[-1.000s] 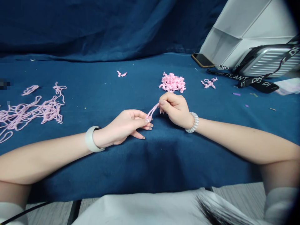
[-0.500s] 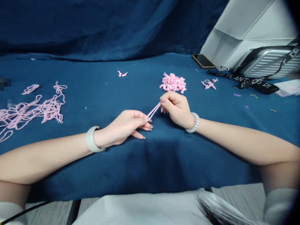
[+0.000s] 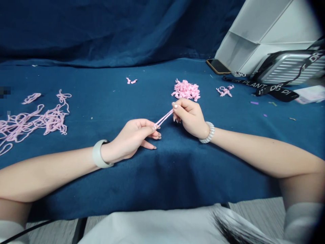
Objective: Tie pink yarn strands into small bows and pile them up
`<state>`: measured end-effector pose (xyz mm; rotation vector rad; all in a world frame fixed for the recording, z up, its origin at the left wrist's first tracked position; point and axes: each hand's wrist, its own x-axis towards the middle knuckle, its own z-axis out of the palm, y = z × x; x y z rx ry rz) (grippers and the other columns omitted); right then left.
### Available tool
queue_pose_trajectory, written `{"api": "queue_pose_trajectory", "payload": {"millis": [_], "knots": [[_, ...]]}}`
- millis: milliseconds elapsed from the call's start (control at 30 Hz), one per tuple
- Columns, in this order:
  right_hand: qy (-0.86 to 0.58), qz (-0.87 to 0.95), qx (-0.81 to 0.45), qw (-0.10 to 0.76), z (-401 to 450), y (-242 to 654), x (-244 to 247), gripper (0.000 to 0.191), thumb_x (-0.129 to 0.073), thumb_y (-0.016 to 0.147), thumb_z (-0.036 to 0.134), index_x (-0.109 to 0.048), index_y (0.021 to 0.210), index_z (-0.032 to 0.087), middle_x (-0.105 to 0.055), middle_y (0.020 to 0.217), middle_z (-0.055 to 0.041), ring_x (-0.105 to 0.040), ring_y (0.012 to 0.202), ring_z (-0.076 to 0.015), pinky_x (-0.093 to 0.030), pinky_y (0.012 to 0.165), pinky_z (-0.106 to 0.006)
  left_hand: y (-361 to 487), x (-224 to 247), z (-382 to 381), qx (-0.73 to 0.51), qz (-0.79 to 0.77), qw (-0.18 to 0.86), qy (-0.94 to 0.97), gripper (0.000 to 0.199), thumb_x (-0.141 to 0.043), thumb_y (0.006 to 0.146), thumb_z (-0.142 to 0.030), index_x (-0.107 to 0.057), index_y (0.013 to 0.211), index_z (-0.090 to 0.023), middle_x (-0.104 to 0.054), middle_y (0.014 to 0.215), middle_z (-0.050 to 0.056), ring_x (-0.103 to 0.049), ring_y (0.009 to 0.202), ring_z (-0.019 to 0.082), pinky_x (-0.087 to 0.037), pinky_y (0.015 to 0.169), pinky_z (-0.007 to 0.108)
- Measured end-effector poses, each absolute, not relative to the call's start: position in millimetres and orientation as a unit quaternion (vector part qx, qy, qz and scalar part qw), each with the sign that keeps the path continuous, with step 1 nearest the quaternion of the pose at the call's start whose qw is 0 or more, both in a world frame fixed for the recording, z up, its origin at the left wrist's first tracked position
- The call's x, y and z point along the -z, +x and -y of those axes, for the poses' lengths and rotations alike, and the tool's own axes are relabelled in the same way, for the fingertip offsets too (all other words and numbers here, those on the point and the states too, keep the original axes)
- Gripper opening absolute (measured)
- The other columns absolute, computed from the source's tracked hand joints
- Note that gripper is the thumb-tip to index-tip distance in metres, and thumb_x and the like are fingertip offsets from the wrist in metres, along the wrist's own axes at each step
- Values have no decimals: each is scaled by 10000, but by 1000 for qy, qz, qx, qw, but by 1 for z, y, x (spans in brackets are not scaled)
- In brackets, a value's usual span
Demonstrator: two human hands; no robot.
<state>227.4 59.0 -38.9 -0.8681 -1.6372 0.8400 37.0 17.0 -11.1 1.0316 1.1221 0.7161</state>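
Note:
A doubled strand of pink yarn [image 3: 164,118] is stretched between my two hands, just above the blue cloth. My left hand [image 3: 135,137] pinches its lower left end between thumb and forefinger, the other fingers loosely curled below. At the upper right end, my right hand [image 3: 191,117] grips the yarn with thumb and bent forefinger. Right behind that hand lies a heap of small pink yarn pieces [image 3: 186,90]. The yarn ends inside both pinches are hidden by the fingers.
Tangled pink yarn [image 3: 48,120] spreads at the left beside a small yarn bundle [image 3: 31,98]. Pink scraps [image 3: 131,80] lie further back, with more scraps [image 3: 224,90] right of the heap. A phone [image 3: 218,66], a black lettered strap [image 3: 276,93] and a silver ridged case [image 3: 291,69] stand at the right.
My left hand has shifted slightly left, and the stretch of yarn between the hands looks a little longer. My right hand keeps its grip; the whole view has moved slightly.

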Motion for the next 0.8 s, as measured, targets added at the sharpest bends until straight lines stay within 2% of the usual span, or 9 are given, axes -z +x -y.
{"api": "queue_pose_trajectory", "payload": {"millis": [267, 533, 800], "knots": [[-373, 672, -367, 524, -59, 227, 38, 363, -532, 863, 428, -483, 606, 175, -494, 480, 42, -431, 423, -62, -345, 440, -209, 37, 12, -16, -335, -486, 666, 456, 95, -646, 737, -203, -622, 792, -129, -631, 686, 19, -611, 674, 125, -570, 503, 214], [-340, 688, -388, 511, -60, 228, 36, 350, -528, 870, 411, -489, 621, 169, -496, 491, 44, -439, 432, -53, -360, 448, -193, 36, 13, -15, -336, -475, 668, 464, 94, -630, 765, -209, -597, 811, -133, -639, 731, 30, -615, 722, 130, -578, 527, 221], [-315, 615, -530, 492, -67, 228, 42, 355, -570, 819, 467, -506, 636, 170, -521, 471, 49, -463, 388, -56, -376, 383, -170, 36, 14, -16, -337, -468, 677, 458, 121, -649, 755, -232, -592, 810, -140, -630, 731, 24, -609, 720, 129, -575, 518, 220]]}}
